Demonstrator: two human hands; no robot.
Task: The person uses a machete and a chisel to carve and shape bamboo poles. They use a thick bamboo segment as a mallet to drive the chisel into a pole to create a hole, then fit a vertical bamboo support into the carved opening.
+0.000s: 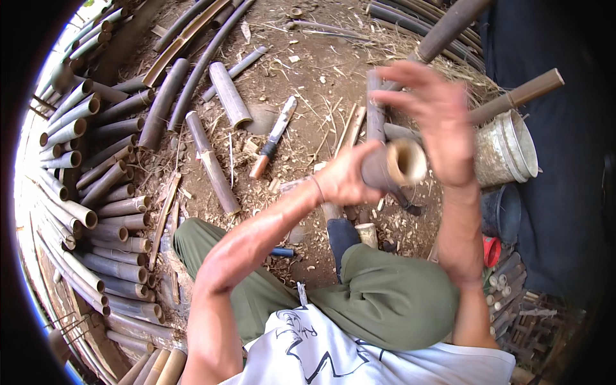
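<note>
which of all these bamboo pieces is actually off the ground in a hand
The short bamboo tube gripped in the left hand, hollow end toward the camera; the right hand hovers over it. The rest lie on dirt.

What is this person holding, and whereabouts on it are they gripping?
The left hand grips a short hollow bamboo section around its body, just behind the open end that faces the camera. The right hand is raised over it with fingers spread, holding nothing.

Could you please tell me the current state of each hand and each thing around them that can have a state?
left hand: closed around the bamboo tube
right hand: open, fingers spread, raised above the tube, blurred
bamboo tube: held up, hollow open end facing the camera
knife: lying on the dirt ground, untouched
metal bucket: tipped on its side
bamboo stack: piled at left, cut ends showing
</note>
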